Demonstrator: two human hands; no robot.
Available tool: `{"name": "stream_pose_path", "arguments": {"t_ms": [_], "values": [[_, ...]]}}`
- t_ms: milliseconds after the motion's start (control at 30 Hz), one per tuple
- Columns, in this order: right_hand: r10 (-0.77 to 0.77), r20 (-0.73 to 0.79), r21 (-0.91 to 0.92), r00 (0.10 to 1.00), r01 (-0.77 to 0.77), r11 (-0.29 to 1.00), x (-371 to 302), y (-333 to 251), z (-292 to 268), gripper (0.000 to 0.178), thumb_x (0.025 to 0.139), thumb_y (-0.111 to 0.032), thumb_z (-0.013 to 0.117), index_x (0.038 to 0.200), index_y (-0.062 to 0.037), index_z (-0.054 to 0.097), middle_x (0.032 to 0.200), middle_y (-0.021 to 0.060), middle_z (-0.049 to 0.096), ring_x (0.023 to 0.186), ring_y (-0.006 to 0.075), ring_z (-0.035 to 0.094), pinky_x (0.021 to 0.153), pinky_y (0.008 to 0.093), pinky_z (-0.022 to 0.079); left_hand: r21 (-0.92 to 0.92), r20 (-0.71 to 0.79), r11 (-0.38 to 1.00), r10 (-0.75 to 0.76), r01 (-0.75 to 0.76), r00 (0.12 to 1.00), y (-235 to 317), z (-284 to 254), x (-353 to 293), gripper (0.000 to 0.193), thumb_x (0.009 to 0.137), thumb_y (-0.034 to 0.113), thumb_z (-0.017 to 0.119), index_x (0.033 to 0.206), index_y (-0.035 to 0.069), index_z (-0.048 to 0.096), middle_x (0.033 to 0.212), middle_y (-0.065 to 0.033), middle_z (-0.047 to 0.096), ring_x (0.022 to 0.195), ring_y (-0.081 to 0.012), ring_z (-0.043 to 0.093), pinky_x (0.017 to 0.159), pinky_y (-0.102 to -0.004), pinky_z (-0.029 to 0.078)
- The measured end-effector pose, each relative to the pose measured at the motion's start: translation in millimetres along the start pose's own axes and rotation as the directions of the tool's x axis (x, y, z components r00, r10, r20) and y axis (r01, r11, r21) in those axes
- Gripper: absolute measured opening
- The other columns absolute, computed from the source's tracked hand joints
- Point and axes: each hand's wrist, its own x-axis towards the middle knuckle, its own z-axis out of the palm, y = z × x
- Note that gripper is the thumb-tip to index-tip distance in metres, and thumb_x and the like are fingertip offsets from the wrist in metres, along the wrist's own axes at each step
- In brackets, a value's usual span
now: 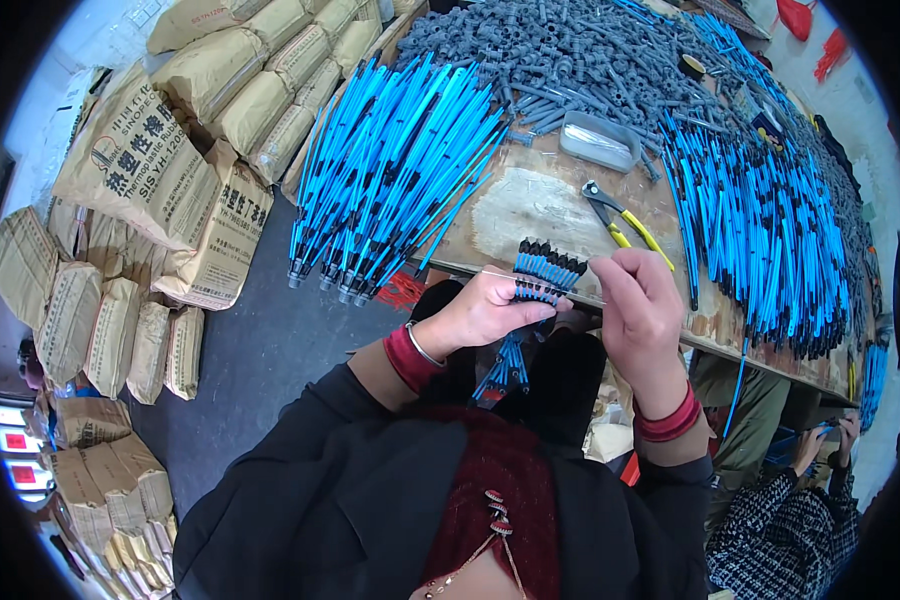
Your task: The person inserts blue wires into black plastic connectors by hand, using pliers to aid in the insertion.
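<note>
My left hand (pixel 478 316) is closed around a bundle of thin blue tubes (pixel 550 268) with black tips, held just off the table's front edge. The tips stand in a row above the fingers, and the tubes' lower ends hang below the hand. A thin pale strand (pixel 515 276) runs across the bundle by the thumb. Just right of the bundle, my right hand (pixel 642 312) is raised with its fingers curled together in a pinch. Whatever lies between those fingertips is too small to make out. Beyond it, pliers (pixel 620 216) with yellow handles lie on the wooden table (pixel 525 210).
Blue tubes with black fittings are heaped at the table's left (pixel 395 170) and right (pixel 760 230). Behind lies a mound of grey plastic fittings (pixel 570 60), beside a clear box (pixel 600 141). Paper sacks (pixel 135 170) are stacked leftward. A co-worker's hands (pixel 825 440) show lower right.
</note>
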Motion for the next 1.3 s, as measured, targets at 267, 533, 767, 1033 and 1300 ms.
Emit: {"name": "stream_pose_path", "arguments": {"t_ms": [267,533,767,1033,1300], "values": [[0.024,-0.124,-0.041,0.992,-0.029,0.999,-9.3,-6.2,13.0,0.034,0.065,0.012,0.060,0.097,0.0007,0.063,0.083,0.0114,0.055,0.071,0.0256,0.056,0.062,0.0323,0.047,-0.142,-0.046,0.990,0.004,-0.010,0.999,-5.2,7.0,-0.7,0.019,0.088,0.006,0.060,0.105,0.003,0.067,0.095,-0.0020,0.068,0.087,-0.0067,0.059,0.077,-0.0243,0.048],[0.102,-0.126,0.054,0.987,-0.096,0.994,-3.5,-14.9,11.7,0.023,0.076,0.010,0.060,0.097,0.0029,0.063,0.083,0.0124,0.055,0.072,0.0237,0.056,0.064,0.0294,0.047,-0.009,-0.031,0.999,0.042,-0.042,0.999,-3.8,5.5,2.2,0.019,0.087,0.007,0.061,0.104,0.002,0.067,0.088,-0.0019,0.068,0.080,-0.0061,0.058,0.072,-0.0236,0.048],[0.254,0.118,0.205,0.960,-0.274,0.940,-1.6,-17.2,2.4,0.021,0.078,0.005,0.062,0.099,0.0027,0.063,0.082,0.0107,0.054,0.073,0.0214,0.055,0.065,0.0285,0.044,0.037,-0.031,0.990,0.138,-0.137,0.990,-9.5,8.4,-3.1,0.020,0.085,0.007,0.062,0.104,0.002,0.067,0.088,-0.0042,0.069,0.080,-0.0075,0.061,0.072,-0.0242,0.050],[0.240,0.165,0.284,0.957,-0.279,0.917,2.3,-6.1,0.5,0.019,0.078,0.004,0.062,0.097,-0.0001,0.064,0.077,0.0108,0.052,0.068,0.0236,0.053,0.058,0.0302,0.042,-0.063,0.048,0.998,-0.027,0.030,0.998,-1.7,-0.1,-0.4,0.021,0.083,0.001,0.062,0.103,-0.002,0.066,0.097,-0.0107,0.069,0.093,-0.0144,0.061,0.083,-0.0285,0.048],[0.142,0.167,0.327,0.976,-0.191,0.925,12.7,4.6,0.7,0.019,0.079,0.004,0.060,0.097,0.0003,0.064,0.076,0.0108,0.052,0.066,0.0229,0.052,0.057,0.0306,0.042,-0.015,0.047,0.997,0.077,-0.076,0.996,-2.1,-4.0,4.6,0.020,0.084,0.006,0.063,0.104,0.004,0.068,0.091,-0.0043,0.070,0.082,-0.0091,0.062,0.075,-0.0254,0.050]]}}
